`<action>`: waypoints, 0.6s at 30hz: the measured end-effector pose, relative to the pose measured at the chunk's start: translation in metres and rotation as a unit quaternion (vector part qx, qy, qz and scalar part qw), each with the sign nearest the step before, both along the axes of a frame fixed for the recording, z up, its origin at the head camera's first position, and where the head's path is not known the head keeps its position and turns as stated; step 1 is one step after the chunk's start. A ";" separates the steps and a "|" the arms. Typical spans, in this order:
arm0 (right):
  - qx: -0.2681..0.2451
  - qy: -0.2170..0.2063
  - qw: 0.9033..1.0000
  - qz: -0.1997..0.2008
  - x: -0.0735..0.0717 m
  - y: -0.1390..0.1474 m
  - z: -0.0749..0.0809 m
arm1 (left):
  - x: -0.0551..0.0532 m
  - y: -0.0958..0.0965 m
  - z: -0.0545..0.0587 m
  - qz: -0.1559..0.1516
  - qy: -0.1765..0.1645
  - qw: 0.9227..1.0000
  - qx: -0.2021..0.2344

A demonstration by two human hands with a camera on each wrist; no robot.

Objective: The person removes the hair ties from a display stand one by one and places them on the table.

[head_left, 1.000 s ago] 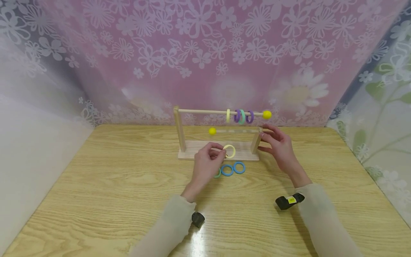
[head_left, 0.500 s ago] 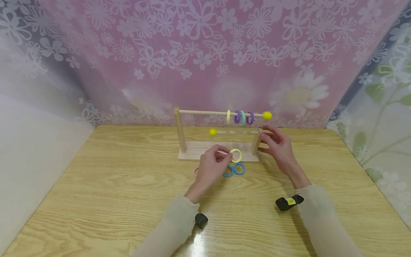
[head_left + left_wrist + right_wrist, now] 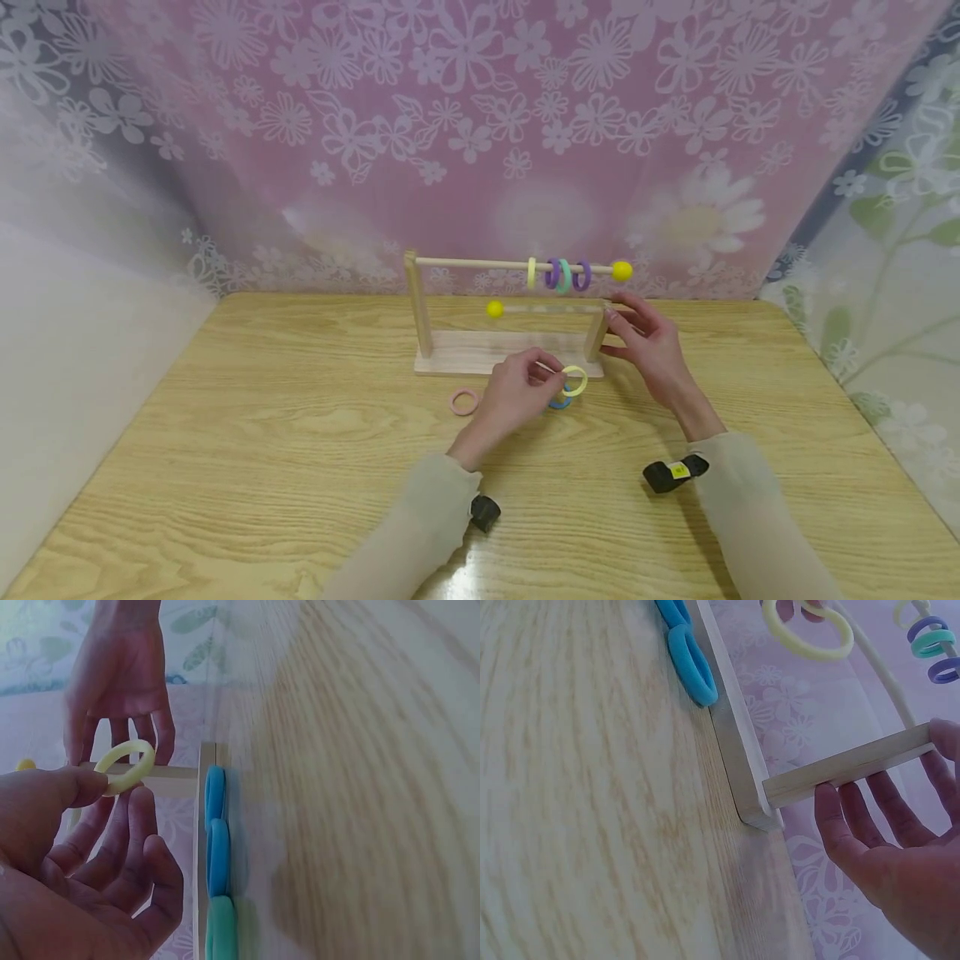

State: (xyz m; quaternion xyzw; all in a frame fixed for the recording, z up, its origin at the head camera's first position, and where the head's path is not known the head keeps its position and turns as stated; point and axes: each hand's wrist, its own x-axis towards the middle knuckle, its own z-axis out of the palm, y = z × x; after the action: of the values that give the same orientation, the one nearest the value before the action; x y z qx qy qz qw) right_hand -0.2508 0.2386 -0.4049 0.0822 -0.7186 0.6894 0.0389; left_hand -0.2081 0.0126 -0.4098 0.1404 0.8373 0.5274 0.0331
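Our left hand (image 3: 521, 385) pinches the pale yellow ring (image 3: 810, 650) just in front of the wooden rack's base (image 3: 459, 354) while our right hand (image 3: 655, 350) grips the short upright (image 3: 847, 763), seemingly mid-loading, so we likely must square the ring's hole to a ball-tipped rod (image 3: 472, 263).

Clock on pinched yellow ring (image 3: 817, 652), head view: room at 6, over table (image 3: 592, 500) between left sleeve (image 3: 408, 529) and right sleeve (image 3: 757, 508); gap at 10, between tall post (image 3: 419, 307) and yellow ball (image 3: 495, 309) ending lower rod (image 3: 551, 309). Blocked at 12 by upper rod (image 3: 480, 263) plus hanging rings (image 3: 531, 273), at 1 by short post (image 3: 597, 336), at 2 by right hand (image 3: 651, 346) gripping it. Left hand (image 3: 522, 387) fills 9, pink ring (image 3: 463, 414) beyond.
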 end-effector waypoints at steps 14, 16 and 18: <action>-0.010 -0.008 1.000 0.012 0.001 0.002 -0.001 | -0.005 0.009 -0.002 -0.018 0.001 0.999 -0.030; -0.010 -0.010 1.000 0.012 0.001 0.002 -0.001 | -0.007 0.010 -0.003 -0.024 -0.008 0.999 -0.040; -0.015 -0.014 1.000 0.015 0.000 0.003 0.000 | -0.009 0.012 -0.004 -0.031 -0.013 0.998 -0.051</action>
State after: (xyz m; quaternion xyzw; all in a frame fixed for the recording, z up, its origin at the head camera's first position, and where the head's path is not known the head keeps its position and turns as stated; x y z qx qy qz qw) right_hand -0.2504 0.2415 -0.4053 0.0831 -0.7074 0.7016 0.0199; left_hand -0.2171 0.0244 -0.4138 0.1572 0.8579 0.4845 0.0672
